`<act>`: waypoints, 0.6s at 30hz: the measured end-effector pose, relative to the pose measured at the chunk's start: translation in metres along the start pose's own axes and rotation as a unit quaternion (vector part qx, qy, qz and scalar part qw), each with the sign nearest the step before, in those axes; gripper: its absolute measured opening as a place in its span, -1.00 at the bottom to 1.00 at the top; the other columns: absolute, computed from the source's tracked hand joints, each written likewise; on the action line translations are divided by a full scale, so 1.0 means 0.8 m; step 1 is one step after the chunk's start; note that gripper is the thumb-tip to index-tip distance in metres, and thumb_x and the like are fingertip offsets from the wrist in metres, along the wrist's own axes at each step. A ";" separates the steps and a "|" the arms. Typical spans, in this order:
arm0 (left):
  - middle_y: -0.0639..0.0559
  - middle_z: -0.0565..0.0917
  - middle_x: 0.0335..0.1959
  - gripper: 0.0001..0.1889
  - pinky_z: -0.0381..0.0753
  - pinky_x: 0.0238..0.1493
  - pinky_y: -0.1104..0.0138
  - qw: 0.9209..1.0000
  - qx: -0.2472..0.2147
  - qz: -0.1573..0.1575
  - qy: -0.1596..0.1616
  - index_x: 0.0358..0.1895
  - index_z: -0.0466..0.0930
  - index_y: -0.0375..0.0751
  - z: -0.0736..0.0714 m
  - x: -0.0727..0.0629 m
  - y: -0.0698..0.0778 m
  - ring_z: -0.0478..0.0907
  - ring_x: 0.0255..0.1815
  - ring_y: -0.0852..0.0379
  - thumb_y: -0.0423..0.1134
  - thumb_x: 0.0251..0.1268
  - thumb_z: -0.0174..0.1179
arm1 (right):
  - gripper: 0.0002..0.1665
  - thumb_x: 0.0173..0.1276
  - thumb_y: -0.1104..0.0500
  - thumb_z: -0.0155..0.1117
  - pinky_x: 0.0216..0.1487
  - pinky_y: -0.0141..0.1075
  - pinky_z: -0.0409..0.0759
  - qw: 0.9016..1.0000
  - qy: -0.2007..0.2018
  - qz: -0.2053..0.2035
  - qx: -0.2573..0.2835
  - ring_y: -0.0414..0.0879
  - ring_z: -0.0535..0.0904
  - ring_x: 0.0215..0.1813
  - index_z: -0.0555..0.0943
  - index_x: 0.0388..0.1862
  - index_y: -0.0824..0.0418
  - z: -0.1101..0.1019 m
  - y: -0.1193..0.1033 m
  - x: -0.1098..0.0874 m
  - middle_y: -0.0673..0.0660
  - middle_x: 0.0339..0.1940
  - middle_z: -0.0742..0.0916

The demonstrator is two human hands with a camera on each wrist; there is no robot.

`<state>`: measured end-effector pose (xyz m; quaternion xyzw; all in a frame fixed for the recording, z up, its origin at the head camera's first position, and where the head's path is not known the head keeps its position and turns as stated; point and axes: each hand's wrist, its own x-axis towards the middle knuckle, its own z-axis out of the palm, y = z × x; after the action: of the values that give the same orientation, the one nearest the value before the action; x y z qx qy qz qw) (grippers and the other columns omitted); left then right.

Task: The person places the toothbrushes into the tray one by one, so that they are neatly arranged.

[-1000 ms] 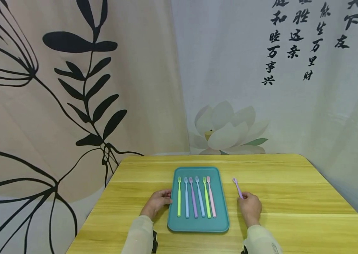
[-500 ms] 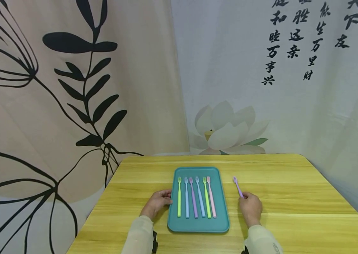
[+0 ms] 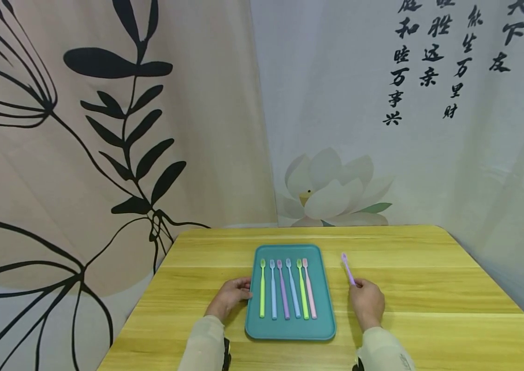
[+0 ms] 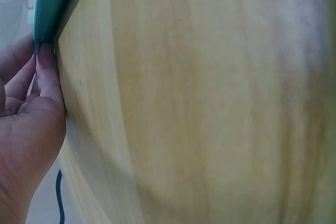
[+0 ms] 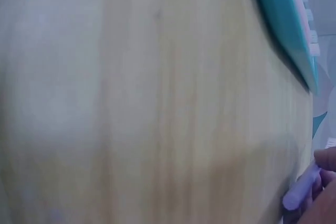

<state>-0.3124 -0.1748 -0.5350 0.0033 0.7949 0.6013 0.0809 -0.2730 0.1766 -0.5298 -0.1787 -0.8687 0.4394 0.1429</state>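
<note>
A teal tray (image 3: pixel 290 331) lies on the table with several toothbrushes side by side on it, all heads pointing away. Their handles are green, blue, purple and pink; the pink toothbrush (image 3: pixel 309 288) is rightmost. My left hand (image 3: pixel 230 296) holds the tray's left rim between thumb and fingers, which the left wrist view shows at the tray's edge (image 4: pixel 52 9). To the right of the tray, my right hand (image 3: pixel 366 303) pinches a purple toothbrush (image 3: pixel 347 269) by its handle, head pointing away. In the right wrist view its handle end (image 5: pixel 298 195) sticks out below the fingers.
The yellow wood-grain table (image 3: pixel 434 278) has its far edge against a printed curtain (image 3: pixel 225 129) with black plants, a lotus and Chinese characters. The tray's raised rim stands between the right hand and the toothbrushes on it.
The purple toothbrush in my right hand has tipped slightly, its head rising a little farther up and away. My left hand and the tray have stayed in place.
</note>
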 end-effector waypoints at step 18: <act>-0.19 0.61 -0.02 -0.46 0.57 0.08 0.16 1.000 0.007 -0.008 -0.003 0.28 0.45 -0.51 -0.001 -0.001 0.002 0.55 -0.03 0.00 -0.57 0.18 0.25 | -0.64 0.32 0.19 0.21 -0.23 -0.05 0.51 0.999 0.014 0.011 0.042 0.23 0.61 -0.16 0.70 -0.04 0.42 0.018 -0.022 -0.003 0.35 -0.17 0.75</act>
<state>-0.3116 -0.1756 -0.5328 -0.0007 0.7987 0.5953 0.0874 -0.2797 0.1555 -0.5235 -0.1881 -0.8456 0.4740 0.1578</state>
